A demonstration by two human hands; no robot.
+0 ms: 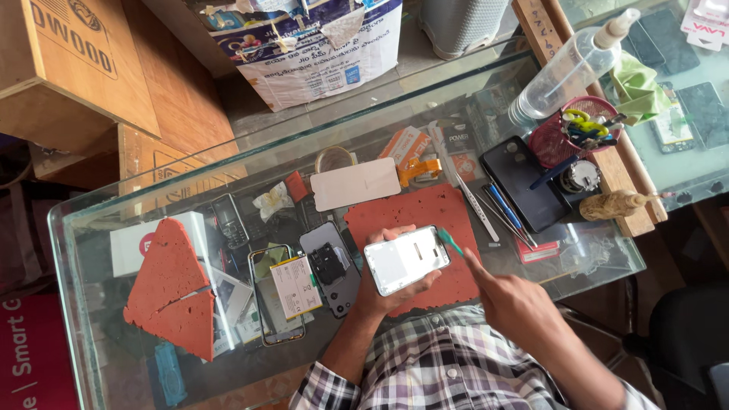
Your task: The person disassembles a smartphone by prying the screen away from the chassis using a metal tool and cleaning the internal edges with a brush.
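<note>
My left hand (383, 292) holds a white phone display panel (405, 260) from below, tilted above a worn red mat (421, 216). My right hand (510, 300) pinches a small green pry tool (449, 242) whose tip touches the panel's upper right corner. Left of the panel on the glass table (114, 199) lie an opened phone frame with a yellowish battery (287, 292) and a dark back cover (330, 266). A pale rectangular sheet (355, 184) rests beyond the mat.
Tweezers (477, 205) and blue-handled screwdrivers (505, 206) lie beside a black phone (524, 182). A pink tool basket (573, 130), a clear spray bottle (566, 72), a brush (619, 203) and a second torn red mat (173, 292) stand around. Cardboard boxes (68, 61) sit beyond the table.
</note>
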